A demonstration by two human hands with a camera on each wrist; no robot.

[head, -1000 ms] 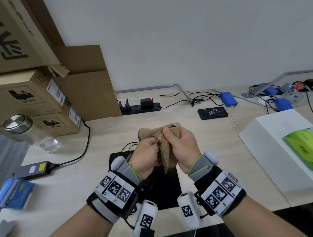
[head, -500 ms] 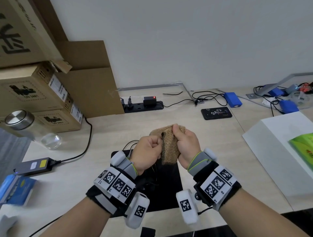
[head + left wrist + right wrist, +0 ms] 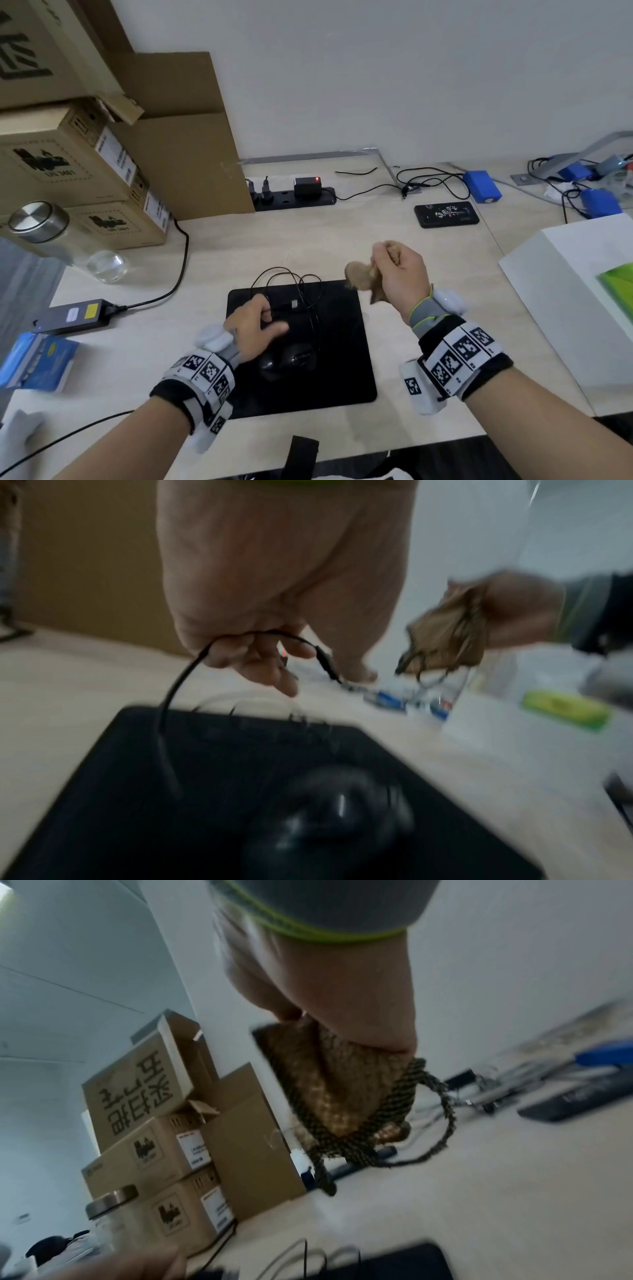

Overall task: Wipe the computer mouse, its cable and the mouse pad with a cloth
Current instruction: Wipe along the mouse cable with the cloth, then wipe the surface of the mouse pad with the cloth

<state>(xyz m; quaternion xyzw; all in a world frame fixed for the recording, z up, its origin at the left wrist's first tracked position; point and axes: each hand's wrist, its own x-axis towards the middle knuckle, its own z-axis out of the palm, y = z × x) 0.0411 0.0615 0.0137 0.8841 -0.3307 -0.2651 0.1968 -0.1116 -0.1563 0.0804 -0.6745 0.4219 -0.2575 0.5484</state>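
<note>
A black mouse pad [image 3: 335, 346] lies on the desk with a black mouse [image 3: 287, 363] on its near left part. The mouse cable [image 3: 291, 284] loops over the pad's far edge. My left hand [image 3: 270, 318] hovers low over the pad's left side, and its curled fingers [image 3: 240, 653] hold the cable [image 3: 181, 674] near its USB plug [image 3: 294, 304]. My right hand [image 3: 394, 270] is raised above the pad's far right corner and grips a bunched beige cloth [image 3: 363, 277]. A dark braided edge of the cloth [image 3: 325, 1091] hangs below the fist. Both wrist views are blurred.
Stacked cardboard boxes [image 3: 68, 164] and a glass jar with a metal lid [image 3: 44, 233] stand at the left. A power adapter [image 3: 75, 315] lies beside them. A power strip [image 3: 294, 197], a black device [image 3: 445, 214] and blue boxes [image 3: 481, 186] are at the back. A white box [image 3: 575, 291] stands at the right.
The hands have parted. My left hand let go of the cloth and dropped to the pad with the cable. My right hand swung right with the cloth.
</note>
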